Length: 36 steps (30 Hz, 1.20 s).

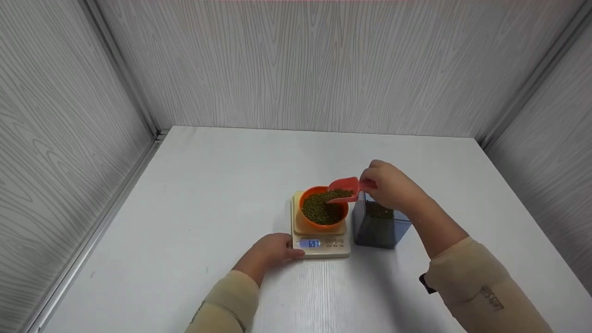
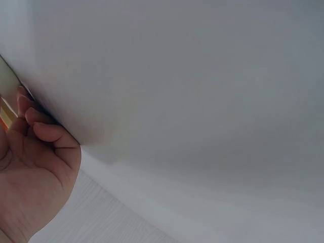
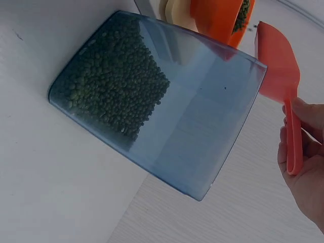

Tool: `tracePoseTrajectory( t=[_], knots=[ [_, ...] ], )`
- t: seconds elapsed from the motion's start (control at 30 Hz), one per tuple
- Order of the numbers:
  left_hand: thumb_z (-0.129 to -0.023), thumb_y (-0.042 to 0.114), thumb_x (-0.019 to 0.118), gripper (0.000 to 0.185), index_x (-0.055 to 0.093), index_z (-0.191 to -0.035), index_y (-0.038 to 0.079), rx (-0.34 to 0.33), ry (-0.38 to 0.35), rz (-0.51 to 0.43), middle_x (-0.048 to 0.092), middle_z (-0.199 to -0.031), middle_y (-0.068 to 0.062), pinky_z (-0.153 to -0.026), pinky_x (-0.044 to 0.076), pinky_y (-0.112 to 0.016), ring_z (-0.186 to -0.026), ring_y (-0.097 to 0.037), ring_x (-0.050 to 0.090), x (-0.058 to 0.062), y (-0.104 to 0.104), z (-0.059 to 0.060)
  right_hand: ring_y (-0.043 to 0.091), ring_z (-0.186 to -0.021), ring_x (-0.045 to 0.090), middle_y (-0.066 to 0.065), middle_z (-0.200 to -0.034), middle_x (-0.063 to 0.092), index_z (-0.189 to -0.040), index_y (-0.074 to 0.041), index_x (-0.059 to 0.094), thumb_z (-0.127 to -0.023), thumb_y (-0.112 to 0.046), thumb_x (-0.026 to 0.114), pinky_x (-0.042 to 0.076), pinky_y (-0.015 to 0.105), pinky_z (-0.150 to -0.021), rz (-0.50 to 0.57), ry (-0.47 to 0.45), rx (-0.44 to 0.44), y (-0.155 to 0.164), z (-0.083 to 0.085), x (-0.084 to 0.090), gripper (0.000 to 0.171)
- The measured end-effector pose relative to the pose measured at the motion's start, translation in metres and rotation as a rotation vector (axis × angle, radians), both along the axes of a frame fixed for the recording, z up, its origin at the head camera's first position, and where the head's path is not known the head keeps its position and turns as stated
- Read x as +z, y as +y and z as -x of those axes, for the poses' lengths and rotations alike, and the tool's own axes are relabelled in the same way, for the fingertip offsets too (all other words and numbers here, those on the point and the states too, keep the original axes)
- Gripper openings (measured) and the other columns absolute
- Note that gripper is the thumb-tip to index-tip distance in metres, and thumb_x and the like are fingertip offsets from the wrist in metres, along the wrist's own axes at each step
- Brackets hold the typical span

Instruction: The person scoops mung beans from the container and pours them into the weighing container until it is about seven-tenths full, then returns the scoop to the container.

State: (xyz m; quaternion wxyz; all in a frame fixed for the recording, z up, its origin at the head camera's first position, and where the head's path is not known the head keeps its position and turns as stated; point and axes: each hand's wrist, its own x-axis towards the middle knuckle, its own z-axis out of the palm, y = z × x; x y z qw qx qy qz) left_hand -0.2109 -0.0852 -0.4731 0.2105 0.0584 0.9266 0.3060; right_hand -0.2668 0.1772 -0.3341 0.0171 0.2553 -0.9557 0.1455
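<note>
In the head view, my right hand (image 1: 387, 186) grips the handle of a red scoop (image 1: 344, 183). The scoop tilts over an orange bowl (image 1: 323, 226) holding small green beans (image 1: 318, 210), and some beans lie in the scoop. That bowl sits on a kitchen scale (image 1: 330, 254) whose lit display seems to read 697. My left hand (image 1: 272, 249) holds the scale's front left corner, thumb on top and fingers curled at its side. Seen from the right wrist, a clear bluish container (image 3: 202, 126) is partly filled with beans (image 3: 119, 81), and the scoop (image 3: 293, 131) is pinched between thumb and fingers.
The clear container (image 1: 375, 235) stands just right of the scale, below my right forearm. A white tabletop (image 1: 208, 185) surrounds everything. Grey wood-grain panels (image 1: 286, 64) rise at the back and both sides.
</note>
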Motion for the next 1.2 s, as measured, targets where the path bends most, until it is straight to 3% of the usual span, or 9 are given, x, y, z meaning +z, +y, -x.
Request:
tracePoseTrajectory(
  t=[0.43,0.83,0.93,1.2],
  knots=[
    [-0.079,0.045,0.066,0.030,0.061,-0.086,0.015,0.022,-0.025,0.019,0.057,-0.079,0.000,-0.078,0.041,-0.039,-0.078,-0.019,0.050,0.000,0.001,0.001,0.020,-0.082,0.049,0.006,-0.086,0.053,-0.092,-0.007,0.067,-0.081,-0.004,0.066,0.049,0.033,-0.071,-0.122,0.111,0.025,-0.023,-0.013,0.006,0.012],
    [-0.080,0.043,0.066,0.030,0.059,-0.079,0.014,0.007,0.006,0.008,0.053,-0.074,0.000,-0.074,0.039,-0.036,-0.076,-0.018,0.048,-0.001,0.000,0.000,0.020,-0.079,0.049,0.006,-0.085,0.054,-0.086,-0.006,0.064,-0.079,0.001,0.065,0.046,0.030,-0.074,-0.192,0.419,0.228,-0.025,-0.017,0.001,0.010],
    [-0.080,0.044,0.065,0.031,0.059,-0.080,0.014,0.001,0.014,0.018,0.053,-0.074,0.000,-0.074,0.039,-0.036,-0.076,-0.018,0.048,-0.002,0.000,0.000,0.020,-0.081,0.050,0.006,-0.086,0.054,-0.087,-0.006,0.065,-0.078,0.000,0.067,0.047,0.029,-0.075,-0.168,0.414,0.228,-0.023,-0.017,0.001,0.012],
    [-0.080,0.044,0.066,0.030,0.060,-0.083,0.014,0.002,0.010,0.018,0.055,-0.078,0.000,-0.077,0.040,-0.037,-0.078,-0.018,0.048,-0.001,0.000,0.000,0.020,-0.086,0.050,0.005,-0.089,0.055,-0.093,-0.007,0.067,-0.077,0.000,0.069,0.049,0.031,-0.074,-0.034,0.265,0.146,-0.008,-0.018,0.008,0.017]
  ],
)
